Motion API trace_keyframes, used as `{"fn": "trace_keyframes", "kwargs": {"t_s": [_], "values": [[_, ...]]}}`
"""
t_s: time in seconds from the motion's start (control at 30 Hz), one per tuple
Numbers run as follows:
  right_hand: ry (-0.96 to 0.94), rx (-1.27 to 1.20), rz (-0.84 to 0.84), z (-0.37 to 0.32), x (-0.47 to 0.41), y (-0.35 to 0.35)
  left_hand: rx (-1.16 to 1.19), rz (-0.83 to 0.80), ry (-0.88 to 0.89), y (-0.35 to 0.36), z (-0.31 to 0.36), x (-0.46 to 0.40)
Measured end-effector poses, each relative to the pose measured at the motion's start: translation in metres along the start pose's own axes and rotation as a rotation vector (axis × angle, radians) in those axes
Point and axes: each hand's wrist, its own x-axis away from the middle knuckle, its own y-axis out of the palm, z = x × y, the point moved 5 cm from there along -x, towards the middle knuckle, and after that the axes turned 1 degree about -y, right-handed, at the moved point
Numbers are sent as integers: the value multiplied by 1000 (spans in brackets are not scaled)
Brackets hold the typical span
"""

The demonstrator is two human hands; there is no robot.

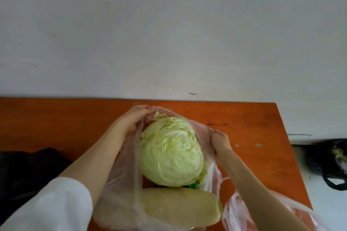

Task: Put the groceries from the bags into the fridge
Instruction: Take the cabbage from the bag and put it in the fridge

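The round pale-green cabbage (171, 153) sits in the thin clear plastic bag (120, 180) on the orange wooden table (56, 118), a long pale gourd (169, 206) just nearer. Your left hand (134, 118) and right hand (219, 141) each grip the bag's rim, spreading it. You're unpacking; next, I judge, free one hand to lift out the cabbage.

An orange wooden table (56, 118) carries a clear plastic bag (122, 184) — and, leftward, perhaps dark cloth (28, 170).

Left arm (90, 165) w/ white sleeve (48, 206) pushed up near elbow; right arm (249, 180) bare, no sleeve visible.
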Motion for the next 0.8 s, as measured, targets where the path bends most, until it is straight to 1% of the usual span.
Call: {"fn": "trace_keyframes", "kwargs": {"t_s": [0.03,0.07,0.13,0.17,0.2,0.23,0.27,0.3,0.37,0.43,0.47,0.5,0.53,0.57,0.6,0.63,0.67,0.73,0.77,0.8], "values": [[-39,66,19,-1,-1,-1,-77,49,55,-1,0,-4],[-114,149,42,-3,2,-3,-215,94,126,-4,-1,-7],[-389,320,42,-10,20,-4,-507,158,237,-6,-7,-6],[-539,445,21,-11,30,-4,-547,166,267,-8,-13,-4],[-669,583,-3,-7,38,-6,-519,149,293,-10,-21,-2],[-742,708,-16,1,39,-10,-457,126,310,-13,-28,1],[-770,820,-9,7,39,-16,-405,105,322,-15,-32,4],[-777,917,-1,14,36,-21,-378,87,324,-17,-34,8],[-708,1056,-44,20,32,-27,-384,39,300,-19,-37,14],[-620,1101,-125,19,32,-27,-427,-11,242,-21,-37,19],[-591,1112,-144,16,33,-26,-445,-10,222,-23,-35,20],[-588,1116,-123,10,35,-26,-474,35,227,-27,-30,22],[-589,1098,-62,2,41,-27,-514,108,267,-31,-21,27],[-621,1031,23,-9,48,-29,-540,176,324,-32,-9,35],[-649,936,100,-19,58,-31,-522,206,380,-30,2,46],[-654,817,149,-27,68,-32,-479,186,404,-24,12,57],[-600,701,149,-34,78,-31,-438,127,393,-14,18,67],[-387,543,7,-32,90,-21,-444,-34,323,10,21,81],[-313,522,-80,-27,94,-14,-468,-106,279,21,17,84],[-287,511,-163,-21,99,-8,-492,-161,238,29,11,85]]}}
